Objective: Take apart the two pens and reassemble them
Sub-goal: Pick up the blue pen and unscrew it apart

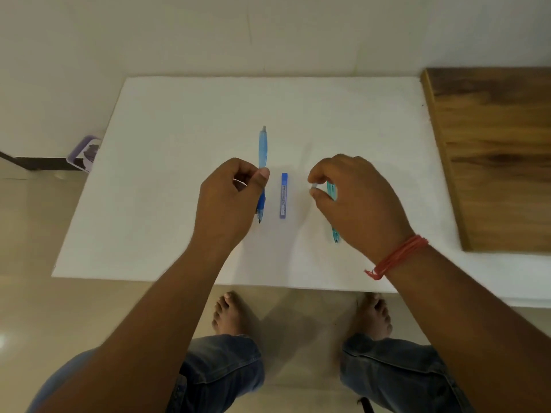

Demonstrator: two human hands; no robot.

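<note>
- Pale tiled floor (35, 308), nearest; bare feet at the tabletop's edge.
- White tabletop (167, 180); wooden board (492, 156) at right.
- Left hand (228, 201) pinches the blue pen (263, 150), which lies pointing away.
- Right hand (354, 198) grips the teal pen (333, 210).
- Blue lead case (283, 195) lies between the pens.
- Plain wall (268, 31) behind.

Translucent plastic pen (263, 147), matt cloth (179, 174)
</note>
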